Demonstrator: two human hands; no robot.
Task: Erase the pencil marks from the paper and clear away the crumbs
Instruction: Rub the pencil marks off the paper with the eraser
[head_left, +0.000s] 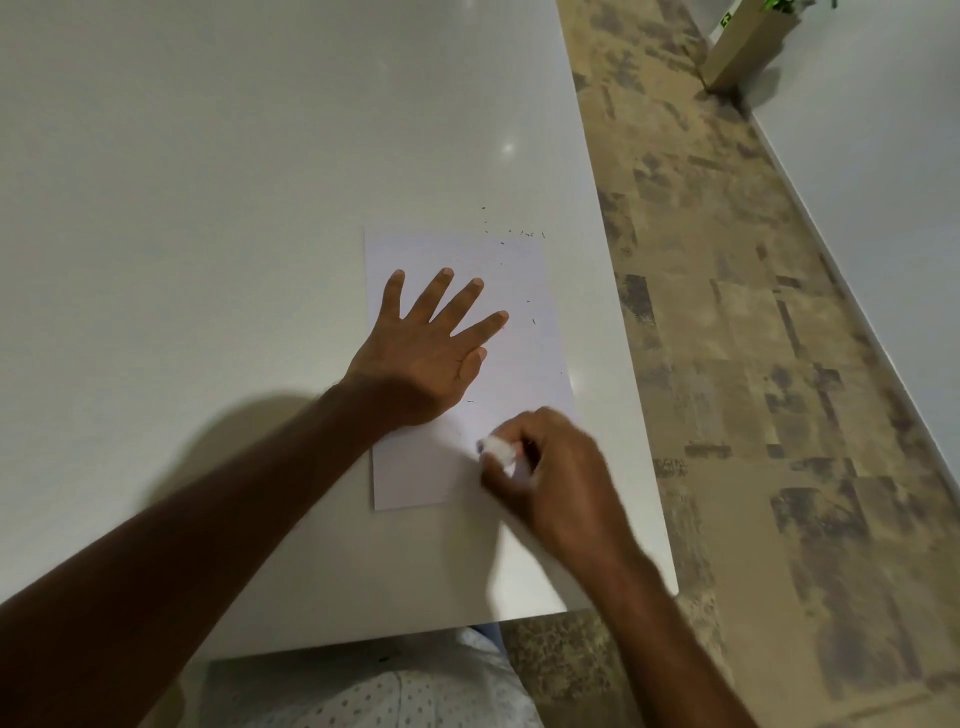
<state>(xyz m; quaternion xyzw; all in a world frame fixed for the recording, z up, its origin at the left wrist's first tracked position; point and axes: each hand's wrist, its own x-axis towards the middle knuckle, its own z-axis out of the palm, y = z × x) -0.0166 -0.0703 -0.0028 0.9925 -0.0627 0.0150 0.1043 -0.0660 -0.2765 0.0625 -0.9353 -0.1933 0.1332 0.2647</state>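
Note:
A white sheet of paper (524, 291) lies on the white table near its right edge. My left hand (434, 348) rests flat on the paper's left half, fingers spread, holding nothing. Lower down, my right hand (550, 467) is closed around a small white eraser (496, 448), which touches the paper's lower right part; the hand is blurred. Dark eraser crumbs (519, 234) lie scattered at the paper's far edge and on the table just beyond it, with a few more crumbs along the paper's right side. I make out no pencil marks on the paper.
The white table (234, 156) stretches far and left; its right edge runs close beside the paper and its near edge lies just below my arms. A patterned carpet floor (753, 364) lies to the right. A cardboard box (743, 47) stands at the far right by a white wall.

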